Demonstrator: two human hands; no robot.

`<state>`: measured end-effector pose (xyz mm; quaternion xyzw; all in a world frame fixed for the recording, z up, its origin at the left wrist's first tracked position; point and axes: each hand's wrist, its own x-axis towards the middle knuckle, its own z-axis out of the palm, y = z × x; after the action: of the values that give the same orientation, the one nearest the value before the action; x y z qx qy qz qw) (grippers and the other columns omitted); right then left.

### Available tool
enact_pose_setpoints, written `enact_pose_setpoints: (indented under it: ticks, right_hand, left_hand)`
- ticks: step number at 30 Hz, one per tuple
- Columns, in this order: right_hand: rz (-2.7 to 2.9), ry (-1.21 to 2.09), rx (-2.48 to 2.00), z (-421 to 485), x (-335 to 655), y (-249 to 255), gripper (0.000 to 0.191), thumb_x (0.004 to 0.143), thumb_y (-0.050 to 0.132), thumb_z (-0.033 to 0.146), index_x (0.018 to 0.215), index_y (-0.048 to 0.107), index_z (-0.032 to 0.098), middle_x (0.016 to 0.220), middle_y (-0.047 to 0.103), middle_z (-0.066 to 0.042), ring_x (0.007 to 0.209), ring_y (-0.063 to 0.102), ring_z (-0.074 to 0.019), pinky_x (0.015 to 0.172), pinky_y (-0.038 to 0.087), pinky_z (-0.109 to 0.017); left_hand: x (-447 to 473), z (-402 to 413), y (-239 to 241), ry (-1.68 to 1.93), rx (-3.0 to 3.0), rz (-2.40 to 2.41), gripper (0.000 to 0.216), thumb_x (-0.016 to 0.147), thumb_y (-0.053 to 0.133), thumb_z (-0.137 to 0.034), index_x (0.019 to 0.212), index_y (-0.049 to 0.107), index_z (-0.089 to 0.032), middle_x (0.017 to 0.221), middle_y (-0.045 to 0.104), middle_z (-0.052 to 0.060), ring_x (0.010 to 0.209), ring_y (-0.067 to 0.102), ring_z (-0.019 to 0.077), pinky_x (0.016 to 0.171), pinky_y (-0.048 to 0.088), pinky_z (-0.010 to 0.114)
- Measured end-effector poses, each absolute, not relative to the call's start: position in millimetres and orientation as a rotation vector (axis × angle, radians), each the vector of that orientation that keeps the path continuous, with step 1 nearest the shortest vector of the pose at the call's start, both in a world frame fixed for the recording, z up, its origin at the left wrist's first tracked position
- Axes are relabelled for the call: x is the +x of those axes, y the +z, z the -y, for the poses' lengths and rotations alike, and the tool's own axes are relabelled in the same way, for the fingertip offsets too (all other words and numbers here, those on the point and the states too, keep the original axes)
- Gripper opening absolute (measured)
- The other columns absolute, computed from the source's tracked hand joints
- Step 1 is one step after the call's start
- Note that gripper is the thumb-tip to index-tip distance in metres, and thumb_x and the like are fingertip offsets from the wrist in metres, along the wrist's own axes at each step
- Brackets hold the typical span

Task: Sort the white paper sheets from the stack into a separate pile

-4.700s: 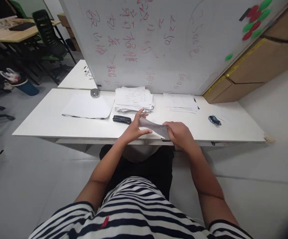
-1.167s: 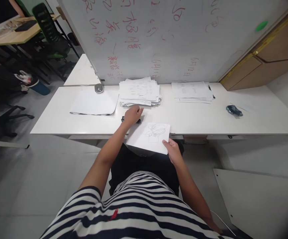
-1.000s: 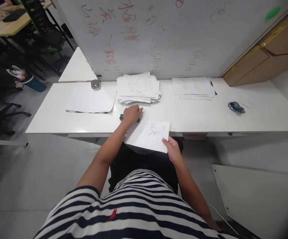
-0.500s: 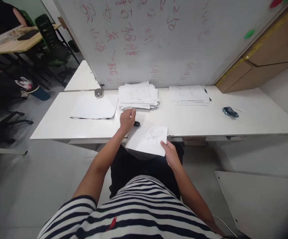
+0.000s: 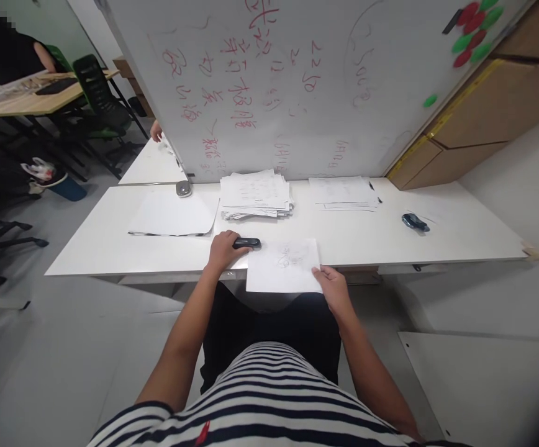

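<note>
My left hand [image 5: 224, 249] is closed round the back end of a black stapler [image 5: 247, 243], whose front end points right, to the upper left corner of a sheet of paper. That white paper [image 5: 279, 273], with pencil-like line drawings on it, lies partly over the front edge of the desk. Its right edge is pinched between the thumb and fingers of my right hand [image 5: 333, 287]. Whether the paper's corner sits inside the stapler's jaws I cannot tell.
Behind my hands a thick stack of papers [image 5: 255, 195] stands on the white desk [image 5: 92, 248]. Left lie large white sheets [image 5: 171, 214]; right, more sheets [image 5: 344, 191] and a dark blue object [image 5: 415, 222]. A whiteboard [image 5: 316, 143] rises behind. Another person's hand [image 5: 156, 131] shows far left.
My left hand has come down from near the stack and taken hold of the stapler. The paper has turned straighter, up beside the stapler, with my right hand still on it.
</note>
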<state>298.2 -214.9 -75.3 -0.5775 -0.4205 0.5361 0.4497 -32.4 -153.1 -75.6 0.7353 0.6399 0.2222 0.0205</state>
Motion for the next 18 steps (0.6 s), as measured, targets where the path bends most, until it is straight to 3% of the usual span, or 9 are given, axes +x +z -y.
enact_pose_setpoints:
  ticks: [7,18]
  right_hand:
    - [0.914,1.140,-1.406,205.9,333.6,-38.6,0.037,0.063,0.079,0.048,0.083,0.072,0.018,0.073,0.069,-0.001,0.063,0.060,-0.0154,0.056,0.046,-0.026]
    - [0.821,1.240,-1.388,230.3,325.5,-56.6,0.035,0.064,0.081,0.044,0.087,0.073,0.019,0.076,0.071,0.000,0.063,0.059,-0.0149,0.058,0.046,-0.027]
  left_hand:
    - [-32.7,151.9,-71.3,0.655,2.175,-2.036,0.039,0.076,0.064,-0.059,0.085,0.059,-0.021,0.085,0.062,0.006,0.084,0.056,0.0231,0.072,0.040,0.033]
    - [-31.6,153.0,-72.5,0.673,2.162,-2.041,0.041,0.075,0.065,-0.059,0.087,0.057,-0.020,0.087,0.060,0.006,0.085,0.055,0.0230,0.071,0.038,0.033]
